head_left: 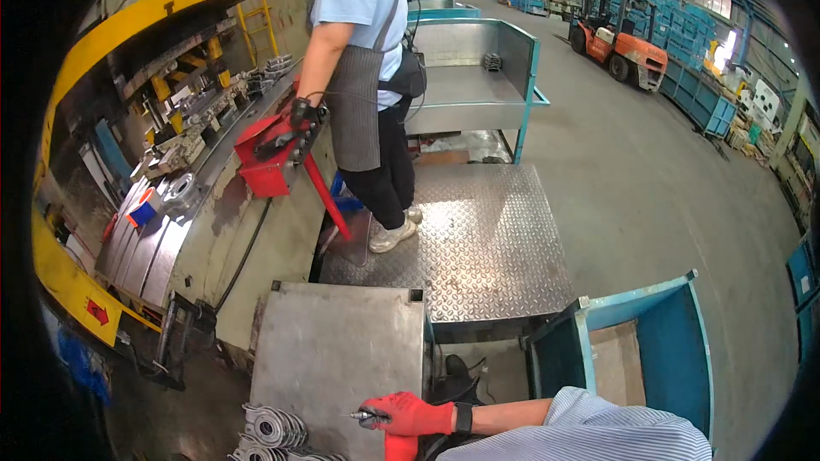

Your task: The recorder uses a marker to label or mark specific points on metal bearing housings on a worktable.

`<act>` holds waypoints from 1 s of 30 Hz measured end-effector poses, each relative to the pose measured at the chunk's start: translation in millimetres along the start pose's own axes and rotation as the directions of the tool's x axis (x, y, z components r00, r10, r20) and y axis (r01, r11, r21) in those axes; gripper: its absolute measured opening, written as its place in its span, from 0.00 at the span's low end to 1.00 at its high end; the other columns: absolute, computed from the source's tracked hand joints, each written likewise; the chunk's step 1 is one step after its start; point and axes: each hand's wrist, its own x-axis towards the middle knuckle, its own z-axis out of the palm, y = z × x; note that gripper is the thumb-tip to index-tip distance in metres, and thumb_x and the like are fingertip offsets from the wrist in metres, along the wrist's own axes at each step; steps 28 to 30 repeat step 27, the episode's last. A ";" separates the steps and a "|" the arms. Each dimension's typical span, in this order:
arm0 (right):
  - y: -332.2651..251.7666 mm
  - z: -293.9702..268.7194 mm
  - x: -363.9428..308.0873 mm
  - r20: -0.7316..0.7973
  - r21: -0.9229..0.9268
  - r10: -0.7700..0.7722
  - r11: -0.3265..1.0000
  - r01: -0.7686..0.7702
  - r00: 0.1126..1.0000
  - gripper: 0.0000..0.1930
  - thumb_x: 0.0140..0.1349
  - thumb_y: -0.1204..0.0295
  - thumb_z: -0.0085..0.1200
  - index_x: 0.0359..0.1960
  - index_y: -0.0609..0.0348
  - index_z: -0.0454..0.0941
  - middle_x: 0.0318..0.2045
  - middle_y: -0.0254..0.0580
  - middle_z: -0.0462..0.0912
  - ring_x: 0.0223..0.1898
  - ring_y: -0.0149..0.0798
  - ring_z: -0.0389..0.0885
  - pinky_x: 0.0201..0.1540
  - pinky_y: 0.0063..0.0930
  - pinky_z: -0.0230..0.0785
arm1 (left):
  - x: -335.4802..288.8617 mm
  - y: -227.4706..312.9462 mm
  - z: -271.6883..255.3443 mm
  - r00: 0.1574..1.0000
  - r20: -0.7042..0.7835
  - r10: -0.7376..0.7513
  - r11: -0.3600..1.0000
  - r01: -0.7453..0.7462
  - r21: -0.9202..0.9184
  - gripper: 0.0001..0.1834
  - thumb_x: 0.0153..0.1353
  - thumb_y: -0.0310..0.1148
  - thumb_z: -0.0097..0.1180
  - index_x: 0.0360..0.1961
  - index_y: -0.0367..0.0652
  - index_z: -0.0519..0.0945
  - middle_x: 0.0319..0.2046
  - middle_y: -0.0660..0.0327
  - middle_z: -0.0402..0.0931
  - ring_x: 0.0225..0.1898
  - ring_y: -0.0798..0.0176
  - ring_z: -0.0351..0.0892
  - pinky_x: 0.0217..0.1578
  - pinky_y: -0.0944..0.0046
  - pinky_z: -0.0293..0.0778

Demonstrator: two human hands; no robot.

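My right hand [414, 415], in a red glove with a dark wristband behind it, is closed round a small silver-and-dark metal piece [367, 416] with a thin tip pointing left. It is held above the near edge of a grey metal table [342, 333]. Just under it, at the lower edge, shows a red patch of what looks like my left glove [400, 447]; its fingers are hidden. Left of my hands, coiled and looped metal parts [272, 428] are piled on the table's near corner.
A person [359, 60] stands on a tread-plate platform [487, 230], a dark-gloved hand on a red control box [265, 154]. A yellow-framed press [77, 111] rises at left. Blue bins [649, 350] stand at right and ahead. An orange forklift [619, 43] is far right.
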 end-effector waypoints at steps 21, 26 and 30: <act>-1.5 10.9 4.6 0.137 0.027 0.015 0.999 -0.019 0.991 0.16 0.58 0.68 0.55 0.48 0.56 0.73 0.37 0.47 0.80 0.40 0.43 0.81 0.44 0.30 0.71 | 8.4 -65.6 70.5 0.913 -0.324 0.250 0.968 -0.222 0.120 0.19 0.59 0.43 0.43 0.48 0.48 0.76 0.41 0.52 0.79 0.41 0.47 0.78 0.44 0.48 0.72; 5.6 9.2 4.6 0.169 0.047 0.053 0.997 -0.061 0.984 0.17 0.57 0.70 0.55 0.49 0.56 0.73 0.39 0.45 0.82 0.43 0.42 0.81 0.47 0.30 0.70 | -0.6 -29.1 44.9 0.963 -0.235 0.135 0.989 -0.144 -0.025 0.21 0.58 0.47 0.46 0.48 0.49 0.76 0.41 0.49 0.79 0.41 0.46 0.78 0.42 0.47 0.73; 6.2 9.0 4.4 0.175 0.068 0.050 0.996 -0.063 0.983 0.17 0.57 0.70 0.55 0.50 0.56 0.73 0.40 0.46 0.82 0.43 0.42 0.81 0.47 0.31 0.71 | -7.2 -15.3 24.8 0.987 -0.142 0.078 0.996 -0.084 -0.038 0.22 0.58 0.49 0.47 0.48 0.49 0.76 0.41 0.49 0.78 0.42 0.46 0.78 0.43 0.47 0.73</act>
